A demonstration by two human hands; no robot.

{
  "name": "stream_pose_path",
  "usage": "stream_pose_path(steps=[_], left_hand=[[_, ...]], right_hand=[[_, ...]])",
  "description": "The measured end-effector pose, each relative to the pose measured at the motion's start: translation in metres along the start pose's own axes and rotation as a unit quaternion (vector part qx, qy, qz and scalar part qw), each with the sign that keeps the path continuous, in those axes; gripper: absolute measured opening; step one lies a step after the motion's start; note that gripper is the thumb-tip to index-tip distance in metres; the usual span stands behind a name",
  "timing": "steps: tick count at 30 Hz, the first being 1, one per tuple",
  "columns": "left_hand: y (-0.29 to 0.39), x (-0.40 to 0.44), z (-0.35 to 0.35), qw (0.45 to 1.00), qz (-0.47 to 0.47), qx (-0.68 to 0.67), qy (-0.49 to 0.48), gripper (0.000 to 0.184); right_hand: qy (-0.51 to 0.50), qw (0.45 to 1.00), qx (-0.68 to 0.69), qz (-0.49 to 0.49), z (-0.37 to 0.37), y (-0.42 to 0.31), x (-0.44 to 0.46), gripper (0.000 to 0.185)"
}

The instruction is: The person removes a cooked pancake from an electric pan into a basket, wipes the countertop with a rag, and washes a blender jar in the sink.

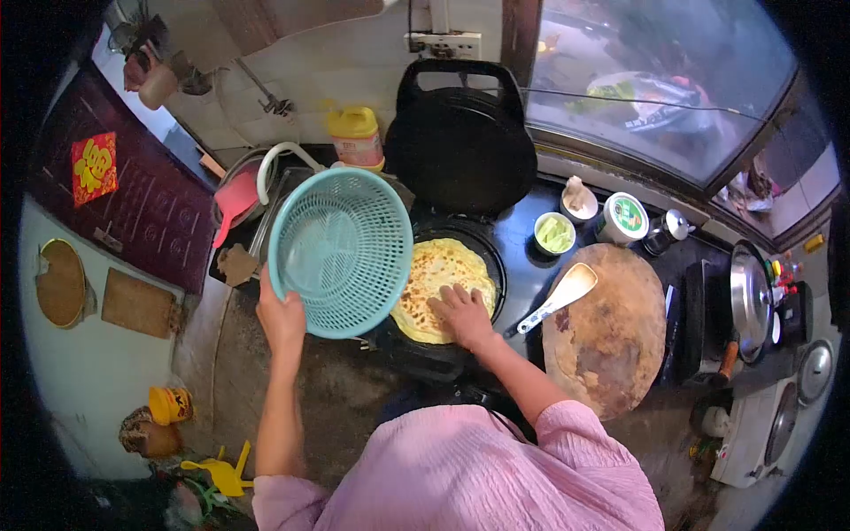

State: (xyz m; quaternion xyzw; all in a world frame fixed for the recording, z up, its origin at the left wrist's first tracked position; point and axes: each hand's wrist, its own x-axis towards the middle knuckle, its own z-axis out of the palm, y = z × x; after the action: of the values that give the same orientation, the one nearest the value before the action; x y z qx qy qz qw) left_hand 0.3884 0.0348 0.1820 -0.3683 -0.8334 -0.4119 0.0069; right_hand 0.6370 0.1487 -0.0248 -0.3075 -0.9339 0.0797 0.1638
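Note:
My left hand (282, 314) grips the rim of a light blue plastic colander (341, 252), tilted so that its inside faces me. Nothing lies in the colander. A round, browned flatbread (440, 270) rests on the black electric griddle (502, 288), whose lid (460, 150) stands raised behind it. Over the flatbread's right part lies my right hand (462, 314), fingers apart and touching its top. The colander's right edge covers a little of the flatbread's left side in this view.
Right of the griddle is a round wooden board (611, 336) with a white spoon (562, 296) across its edge. Behind stand a bowl of green slices (554, 234), a white tub (622, 219) and a jar (667, 230). A yellow jug (356, 137) is at the back; a lidded pan (750, 301) sits far right.

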Motion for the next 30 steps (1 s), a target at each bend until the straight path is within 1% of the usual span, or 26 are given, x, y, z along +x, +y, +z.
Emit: stream_pose_path(steps=[1, 2, 4, 7, 8, 10, 11, 12, 14, 15, 16, 17, 19, 20, 21, 22, 23, 24, 25, 26, 27, 28, 29, 30], left_hand=[[-0.009, -0.002, -0.004, 0.999, -0.046, -0.010, -0.012, 0.052], [-0.027, -0.004, -0.005, 0.996, -0.072, -0.057, -0.021, 0.051], [-0.061, -0.006, -0.002, 0.980, -0.121, -0.156, -0.039, 0.049], [-0.070, -0.017, -0.001, 0.961, -0.159, -0.221, -0.041, 0.046], [-0.072, -0.020, -0.004, 0.954, -0.166, -0.244, -0.047, 0.046], [-0.071, -0.023, -0.007, 0.937, -0.174, -0.293, -0.078, 0.045], [-0.063, -0.026, -0.011, 0.913, -0.205, -0.342, -0.089, 0.044], [-0.070, -0.028, -0.011, 0.886, -0.220, -0.390, -0.122, 0.043], [-0.049, -0.037, -0.005, 0.839, -0.278, -0.445, -0.145, 0.049], [-0.036, -0.043, 0.002, 0.831, -0.286, -0.447, -0.166, 0.051], [-0.024, -0.050, 0.009, 0.825, -0.291, -0.449, -0.182, 0.054], [-0.019, -0.056, 0.024, 0.820, -0.279, -0.454, -0.210, 0.054], [-0.007, -0.071, 0.055, 0.811, -0.253, -0.462, -0.256, 0.055], [0.009, -0.080, 0.066, 0.800, -0.257, -0.444, -0.312, 0.055], [0.022, -0.093, 0.085, 0.802, -0.211, -0.444, -0.339, 0.054], [0.036, -0.105, 0.101, 0.799, -0.198, -0.413, -0.390, 0.054], [0.058, -0.123, 0.114, 0.788, -0.180, -0.419, -0.413, 0.054], [0.063, -0.142, 0.139, 0.807, -0.151, -0.373, -0.433, 0.052], [0.090, -0.154, 0.142, 0.804, -0.057, -0.312, -0.503, 0.053], [0.107, -0.165, 0.148, 0.719, -0.070, -0.375, -0.581, 0.055], [0.114, -0.173, 0.159, 0.611, -0.167, -0.433, -0.642, 0.058], [0.105, -0.182, 0.189, 0.641, -0.088, -0.395, -0.653, 0.059], [0.109, -0.189, 0.203, 0.733, 0.086, -0.282, -0.613, 0.059], [0.099, -0.196, 0.228, 0.810, 0.257, -0.224, -0.477, 0.061]], right_hand=[[0.000, 1.000, 0.001, 0.004, -0.003, -0.001, 0.005, 0.041], [-0.011, 1.000, 0.012, 0.008, -0.008, -0.001, 0.010, 0.039], [-0.010, 0.999, -0.020, 0.025, -0.015, -0.004, 0.017, 0.038], [0.000, 0.999, -0.015, 0.048, -0.004, -0.006, 0.019, 0.035], [0.022, 0.996, 0.039, 0.075, -0.002, -0.006, 0.017, 0.032], [0.073, 0.977, 0.139, 0.145, -0.026, -0.008, 0.014, 0.027], [0.119, 0.961, 0.194, 0.156, -0.038, -0.005, 0.009, 0.023], [0.122, 0.942, 0.243, 0.196, -0.049, -0.009, -0.002, 0.023], [0.144, 0.889, 0.335, 0.276, -0.069, -0.015, -0.023, 0.023], [0.134, 0.833, 0.436, 0.314, -0.079, -0.018, -0.037, 0.021], [0.127, 0.764, 0.535, 0.338, -0.089, -0.023, -0.051, 0.019], [0.110, 0.715, 0.600, 0.342, -0.101, -0.023, -0.066, 0.037], [0.190, 0.593, 0.713, 0.323, -0.121, -0.022, -0.099, 0.047], [0.226, 0.523, 0.763, 0.306, -0.127, -0.021, -0.119, 0.052], [0.218, 0.528, 0.771, 0.283, -0.119, -0.013, -0.145, 0.066], [0.273, 0.518, 0.734, 0.345, -0.122, -0.014, -0.158, 0.061], [0.324, 0.504, 0.692, 0.402, -0.124, -0.015, -0.170, 0.056], [0.362, 0.520, 0.641, 0.433, -0.116, -0.003, -0.192, 0.052], [0.393, 0.534, 0.591, 0.459, -0.109, 0.012, -0.214, 0.049], [0.440, 0.464, 0.596, 0.485, -0.131, 0.012, -0.227, 0.043], [0.464, 0.457, 0.572, 0.500, -0.146, 0.014, -0.243, 0.041], [0.499, 0.443, 0.544, 0.508, -0.156, 0.018, -0.255, 0.036], [0.491, 0.425, 0.545, 0.530, -0.154, 0.029, -0.280, 0.032], [0.522, 0.433, 0.513, 0.526, -0.161, 0.030, -0.287, 0.028]])
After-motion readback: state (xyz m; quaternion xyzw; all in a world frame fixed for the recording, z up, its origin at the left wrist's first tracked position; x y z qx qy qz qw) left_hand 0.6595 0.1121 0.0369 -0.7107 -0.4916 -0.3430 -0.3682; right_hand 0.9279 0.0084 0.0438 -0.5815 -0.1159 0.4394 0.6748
